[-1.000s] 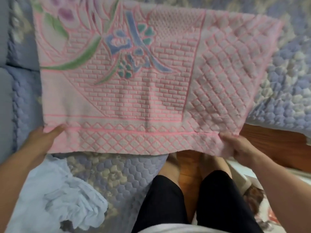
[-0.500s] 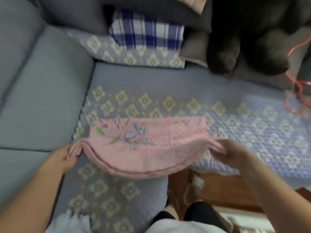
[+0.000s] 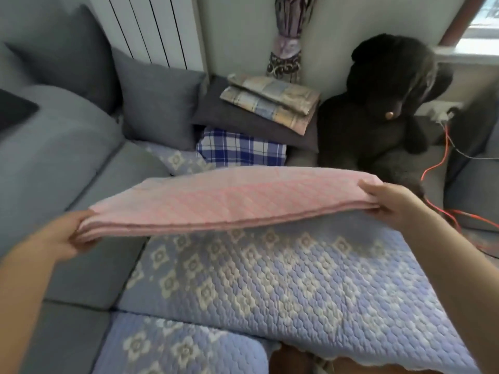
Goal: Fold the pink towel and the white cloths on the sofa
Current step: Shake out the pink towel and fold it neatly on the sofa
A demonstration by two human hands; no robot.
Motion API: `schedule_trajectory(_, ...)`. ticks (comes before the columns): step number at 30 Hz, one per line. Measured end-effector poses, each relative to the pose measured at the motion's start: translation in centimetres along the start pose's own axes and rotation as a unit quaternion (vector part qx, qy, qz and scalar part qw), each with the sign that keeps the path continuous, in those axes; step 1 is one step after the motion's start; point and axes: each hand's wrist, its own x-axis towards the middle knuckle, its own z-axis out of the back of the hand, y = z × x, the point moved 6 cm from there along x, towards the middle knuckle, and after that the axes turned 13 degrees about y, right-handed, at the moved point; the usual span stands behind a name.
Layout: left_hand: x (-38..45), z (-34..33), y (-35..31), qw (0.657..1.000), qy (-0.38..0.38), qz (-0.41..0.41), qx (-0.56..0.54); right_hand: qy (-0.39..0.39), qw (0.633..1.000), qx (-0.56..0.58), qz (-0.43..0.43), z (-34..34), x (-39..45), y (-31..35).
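Head view, looking forward and down. Pink towel [image 3: 232, 203] folded into a long, flat band of several layers, quilted in a fine diamond grid with darker pink stripes, stacked edges facing near. Held level above the sofa [image 3: 67, 171], stretched from lower left to upper right, not resting on the seat.

Left hand [image 3: 64, 237] at the near left end, fingers curled under and thumb on top, pinching the layered corner. Right hand [image 3: 391, 203] at the far right end, thumb over the top and fingers curled beneath, gripping the other corner.

Below the towel, a lavender quilted cover [image 3: 283, 287] over the seat: bubbly scale-like stitching with cream diamond flowers, scalloped along the near edge. Grey woven upholstery to the left, smooth and plain, with square grey cushions [image 3: 159, 103] propped at the far back.

Farther off, a blue and white checked cloth [image 3: 240, 152] tucked under a dark grey cushion, and on that a folded plaid blanket [image 3: 272, 101] in faded blue, tan and cream. To the right, a large black plush toy [image 3: 386, 109], fuzzy and rounded, slumped against the wall. Thin orange cable [image 3: 442, 157] trailing down at the far right. White ribbed radiator [image 3: 151, 28] at the far left wall.
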Motion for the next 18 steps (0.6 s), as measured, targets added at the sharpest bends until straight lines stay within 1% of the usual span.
schedule_trajectory(2,1.0,0.8,5.8,0.995,-0.003,0.074,0.065,-0.009,0.999,-0.011,-0.050,2.5,0.5,-4.6)
schedule_trajectory(3,1.8,1.0,9.7,0.991,0.003,0.103,0.085,-0.018,0.997,-0.012,-0.079,3.7,1.0,-7.5)
schedule_trajectory(5,3.6,0.5,18.7,0.984,0.022,0.146,0.098,-0.056,0.990,-0.007,-0.126,6.0,2.7,-14.5)
schedule_trajectory(6,4.6,0.2,23.8,0.979,0.014,0.172,0.106,-0.080,0.986,-0.002,-0.145,7.1,3.7,-18.5)
schedule_trajectory(7,5.6,0.0,29.1,0.977,-0.008,0.183,0.112,-0.106,0.980,0.010,-0.168,8.3,4.8,-23.0)
schedule_trajectory(9,6.5,-0.1,38.1,0.961,-0.082,0.185,0.189,-0.145,0.961,0.031,-0.233,10.0,6.0,-32.4)
schedule_trajectory(11,7.0,-0.2,44.6,0.924,-0.136,0.200,0.297,-0.178,0.943,0.080,-0.270,10.9,6.6,-40.1)
schedule_trajectory(12,7.2,0.1,47.7,0.913,-0.146,0.222,0.309,-0.185,0.935,0.118,-0.278,10.5,6.8,-42.7)
schedule_trajectory(14,7.8,1.8,53.2,0.916,-0.161,0.267,0.254,-0.218,0.926,0.158,-0.263,10.4,7.1,-45.8)
schedule_trajectory(15,8.1,2.5,55.1,0.921,-0.179,0.273,0.214,-0.237,0.924,0.174,-0.246,10.5,7.3,-46.5)
schedule_trajectory(16,8.3,2.6,56.0,0.929,-0.193,0.271,0.165,-0.243,0.924,0.188,-0.229,10.3,7.2,-46.5)
schedule_trajectory(18,7.9,0.3,54.4,0.938,-0.228,0.247,0.081,-0.227,0.925,0.226,-0.206,9.6,7.2,-46.2)
